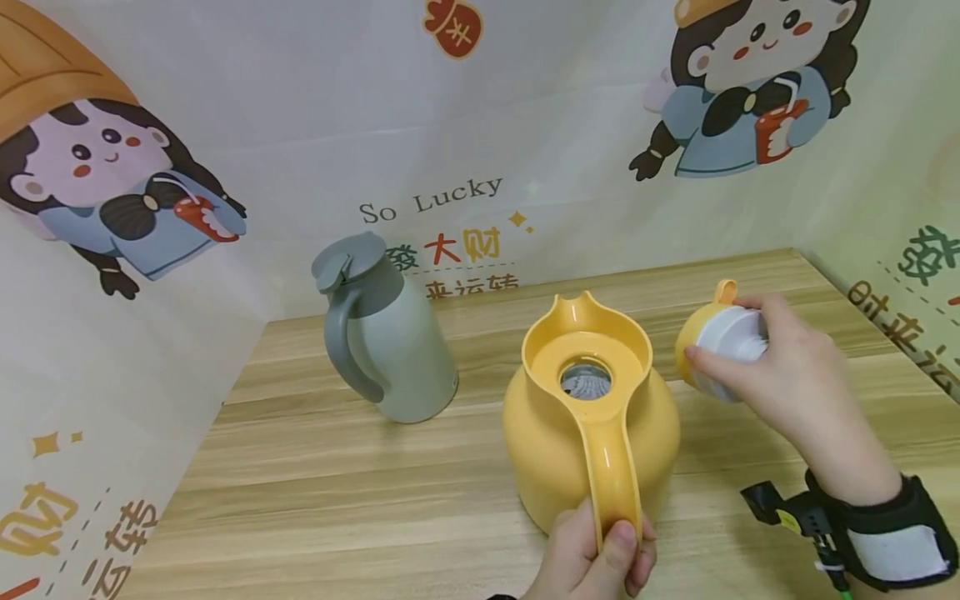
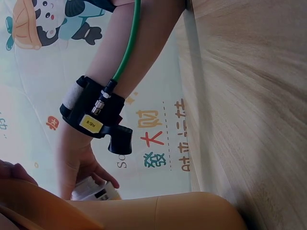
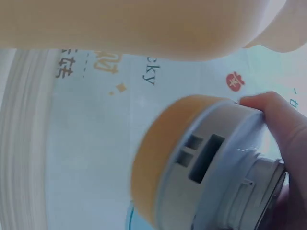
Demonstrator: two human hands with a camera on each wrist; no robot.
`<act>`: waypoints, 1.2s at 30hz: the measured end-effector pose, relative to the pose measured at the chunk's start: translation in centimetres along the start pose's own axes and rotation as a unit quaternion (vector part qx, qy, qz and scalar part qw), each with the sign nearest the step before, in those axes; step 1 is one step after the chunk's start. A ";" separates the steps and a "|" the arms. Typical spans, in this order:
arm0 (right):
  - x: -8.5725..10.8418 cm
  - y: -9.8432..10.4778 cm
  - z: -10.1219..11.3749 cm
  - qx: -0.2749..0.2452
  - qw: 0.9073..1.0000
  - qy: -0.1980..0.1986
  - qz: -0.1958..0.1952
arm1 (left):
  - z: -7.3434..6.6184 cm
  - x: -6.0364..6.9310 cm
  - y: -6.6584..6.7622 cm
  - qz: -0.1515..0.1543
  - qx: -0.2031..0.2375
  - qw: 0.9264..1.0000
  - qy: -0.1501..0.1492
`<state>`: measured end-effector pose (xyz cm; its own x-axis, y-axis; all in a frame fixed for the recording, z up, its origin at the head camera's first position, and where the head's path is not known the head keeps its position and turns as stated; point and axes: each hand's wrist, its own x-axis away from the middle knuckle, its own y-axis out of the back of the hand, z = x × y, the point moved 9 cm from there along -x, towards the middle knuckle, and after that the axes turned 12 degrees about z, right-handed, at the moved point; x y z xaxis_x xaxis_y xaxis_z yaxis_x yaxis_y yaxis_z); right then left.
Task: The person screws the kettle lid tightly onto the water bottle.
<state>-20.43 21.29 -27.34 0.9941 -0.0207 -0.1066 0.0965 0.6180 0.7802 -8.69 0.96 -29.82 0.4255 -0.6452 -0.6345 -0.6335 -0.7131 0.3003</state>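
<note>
Pinching the lid (image 1: 726, 337) between thumb and fingers, the right hand (image 1: 806, 387) holds it tilted, clear of the table, just right of the yellow pot (image 1: 536, 442). The left hand (image 1: 592, 575) grips the low end of the pot's handle (image 1: 613, 454). That lid grip could slip, I judge, since the white sides look smooth and rounded; a drop might send it rolling across the table (image 1: 337, 508). A pull on the handle could tip the pot, because the hold is low and to one side, and its mouth (image 1: 587, 380) is uncovered.

The lid is a yellow cap with a small loop, over a white, plastic-looking base with slots and a ridged neck. The pot's body is round-bellied and satin, its collar glossy and drawn into a spout (image 1: 573, 310); silvery lining shows inside. Farther left stands a slim, matte grey-green jug (image 1: 408, 354), on streaked wood-look grain, before a printed backdrop (image 1: 300, 92).
</note>
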 end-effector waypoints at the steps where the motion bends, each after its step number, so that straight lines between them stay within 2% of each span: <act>1: 0.2 0.3 0.0 -0.009 1.000 -0.002 -0.012 | 0.0 0.0 0.0 0.000 -0.001 1.000 -0.001; 7: 0.9 1.7 0.4 -0.071 0.996 -0.009 -0.053 | 0.1 0.1 0.0 -0.004 0.004 1.000 -0.002; 10: 1.3 2.1 0.6 -0.124 0.990 0.002 -0.066 | 0.3 0.2 -0.1 -0.008 0.008 1.000 0.002; 15: 2.0 2.7 1.1 -0.214 0.971 0.035 -0.102 | 0.4 0.2 -0.1 -0.010 0.007 1.000 0.000; 17: 2.2 3.0 1.4 -0.241 0.961 0.052 -0.123 | 0.3 0.2 -0.1 -0.010 0.005 1.000 -0.002; 19: 2.5 3.3 1.7 -0.273 0.948 0.076 -0.147 | 0.4 0.2 -0.1 -0.009 0.006 1.000 -0.003; 21: 2.7 3.5 2.1 -0.339 0.919 0.111 -0.166 | 0.4 0.2 0.0 -0.009 0.003 1.000 -0.007; 22: 2.8 3.6 2.3 -0.376 0.901 0.133 -0.172 | 0.3 0.2 0.0 -0.009 0.001 1.000 -0.009; 26: 3.0 3.9 3.2 -0.500 0.816 0.216 -0.194 | 0.2 0.1 0.1 -0.007 -0.003 1.000 -0.017; 29: 3.4 4.1 4.1 -0.537 0.772 0.264 -0.215 | 0.3 0.1 0.0 -0.005 -0.004 1.000 -0.016; 30: 3.7 4.1 4.4 -0.542 0.761 0.277 -0.224 | 0.3 0.1 0.0 -0.004 -0.005 1.000 -0.015; 34: 4.6 4.0 5.9 -0.575 0.703 0.329 -0.259 | 0.3 0.1 0.0 -0.002 -0.002 1.000 -0.013; 36: 5.1 3.9 6.7 -0.586 0.677 0.351 -0.274 | 0.2 0.0 0.0 -0.002 -0.002 1.000 -0.014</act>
<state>-14.69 18.31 -20.70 0.5163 -0.3744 -0.7702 -0.0731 0.8768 -0.4753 -8.78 1.03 -29.99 0.4108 -0.6342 -0.6550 -0.6286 -0.7174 0.3004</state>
